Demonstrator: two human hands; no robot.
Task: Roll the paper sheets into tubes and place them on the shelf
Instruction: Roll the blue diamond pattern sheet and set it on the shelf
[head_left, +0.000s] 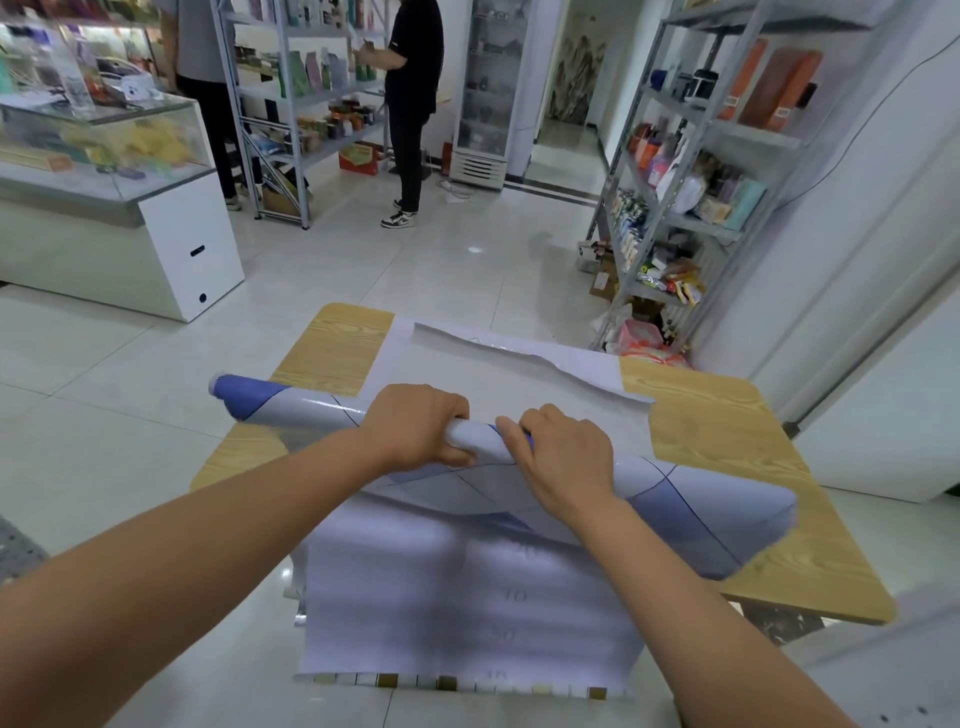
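Observation:
A large glossy blue-and-white paper sheet (306, 408) is partly rolled into a tube lying across a small wooden table (722, 431). My left hand (415, 426) wraps around the middle of the roll. My right hand (561, 457) grips it just to the right, thumb over the top. The roll's right part (717, 509) is looser and wider. More white sheets (467, 613) lie flat under it and hang over the table's near edge. Another sheet (519, 374) lies beyond the roll with a curled far edge.
A metal shelf rack (691, 171) full of goods stands at the right. A second rack (291, 104) and a glass display counter (104, 156) stand at the left. Two people (410, 104) stand by the far rack. A tall fridge (488, 88) is at the back.

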